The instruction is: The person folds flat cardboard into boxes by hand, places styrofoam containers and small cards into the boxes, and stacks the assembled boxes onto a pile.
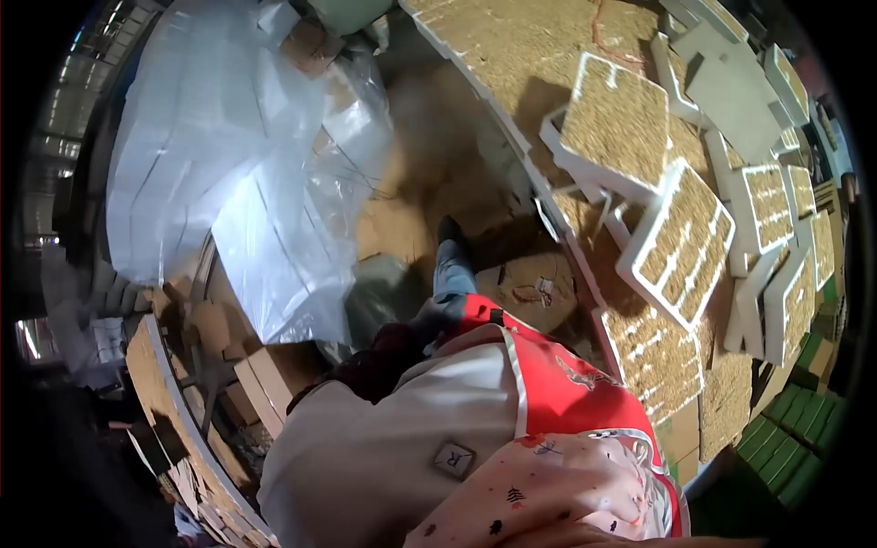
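Neither of my hands shows in the head view. A dark sleeve (370, 365) reaches out on the left of my body, and its end is lost in shadow. My front is covered by a red apron (571, 388), a pale garment (393, 447) and a pink patterned cloth (548, 484). Below me one leg ends in a dark shoe (449, 230) on the brown floor. To the right, several white-edged trays with a rough tan fill, one of them a tilted tray (681, 242), lie on and against a tan-covered table (512, 46).
Large translucent plastic sheeting (219, 137) hangs at the upper left. A cardboard box (274, 379) and a wooden-edged surface (151, 365) stand at the lower left. Green boxes (795, 429) are stacked at the lower right. Loose cord lies on a floor-level brown surface (539, 315).
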A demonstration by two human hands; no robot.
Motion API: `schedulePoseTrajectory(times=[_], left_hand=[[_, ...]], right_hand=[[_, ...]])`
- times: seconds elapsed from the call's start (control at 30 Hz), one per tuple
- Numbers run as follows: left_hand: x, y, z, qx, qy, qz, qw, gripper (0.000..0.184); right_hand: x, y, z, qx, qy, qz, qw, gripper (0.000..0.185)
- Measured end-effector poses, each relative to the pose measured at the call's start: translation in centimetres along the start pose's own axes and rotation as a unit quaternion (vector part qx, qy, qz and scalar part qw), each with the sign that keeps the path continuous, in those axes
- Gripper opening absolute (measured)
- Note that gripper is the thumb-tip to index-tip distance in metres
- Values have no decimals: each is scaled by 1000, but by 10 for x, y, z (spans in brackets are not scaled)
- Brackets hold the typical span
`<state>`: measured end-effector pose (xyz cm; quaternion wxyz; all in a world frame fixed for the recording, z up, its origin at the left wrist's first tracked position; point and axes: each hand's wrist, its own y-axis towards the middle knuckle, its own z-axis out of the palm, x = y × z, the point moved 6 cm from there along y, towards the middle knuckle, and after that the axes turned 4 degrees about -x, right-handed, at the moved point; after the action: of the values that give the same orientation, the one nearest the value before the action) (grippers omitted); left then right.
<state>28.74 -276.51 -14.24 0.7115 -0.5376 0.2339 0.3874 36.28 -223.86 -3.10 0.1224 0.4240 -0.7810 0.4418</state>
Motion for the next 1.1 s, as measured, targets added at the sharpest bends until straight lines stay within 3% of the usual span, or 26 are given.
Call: schedulePoseTrajectory(times=[0.1,0.13,0.2,0.27,0.37,0.47,0.53,0.57,0.6,0.63,0.67,0.73,0.8,0.83,0.87,0.93,0.97,1.0,1.03,1.07,1.1], left_hand=[[-54,64,-83,-41,135,11,990,30],[-74,88,-115,-31,183,63,981,31],[-99,100,-173,-36,216,52,974,33],[-178,117,-206,-69,195,-36,978,34],[-263,154,-280,-114,104,5,988,30],[-332,152,-289,-133,55,37,989,37],[-379,142,-291,-154,47,140,977,42],[-414,123,-279,-110,-225,145,957,43],[-454,122,-296,-197,134,199,951,44],[-497,115,-299,-124,-39,261,957,45],[-539,119,-319,-196,94,267,939,45],[-636,129,-343,-219,111,314,917,47],[-725,176,-389,-208,29,368,906,47],[-776,204,-410,-270,175,421,848,46],[-821,254,-460,-277,129,468,829,46],[-911,311,-492,-459,404,414,675,64],[-934,343,-507,-411,282,442,746,67],[-949,369,-524,-356,158,454,801,70],[-970,376,-535,-436,308,358,766,71],[-990,382,-543,-498,445,250,701,72],[-1002,395,-542,-476,527,212,671,71]], right_hand=[[111,15,57,34,-66,-30,997,21],[150,21,78,50,-84,-44,994,21],[230,29,118,86,-113,-78,987,21],[311,45,150,116,-125,-115,979,21],[438,83,197,156,-130,-205,958,22],[538,140,228,176,-140,-309,924,22],[581,194,255,154,-155,-389,895,29],[629,204,260,221,10,-345,912,30],[685,206,275,283,181,-285,898,32],[734,211,288,290,255,-325,863,29],[787,223,296,299,322,-368,820,26],[866,260,314,351,353,-267,825,29],[951,298,341,446,419,-277,740,36],[983,330,360,424,467,-217,745,38],[1018,356,373,409,498,-149,750,39],[1085,419,398,381,518,-174,746,34],[1114,464,389,166,348,-439,812,35],[1135,486,395,188,426,-308,830,41],[1154,507,401,187,514,-171,819,46],[1170,519,400,148,506,-164,834,53],[1182,530,399,133,494,-158,844,52]])
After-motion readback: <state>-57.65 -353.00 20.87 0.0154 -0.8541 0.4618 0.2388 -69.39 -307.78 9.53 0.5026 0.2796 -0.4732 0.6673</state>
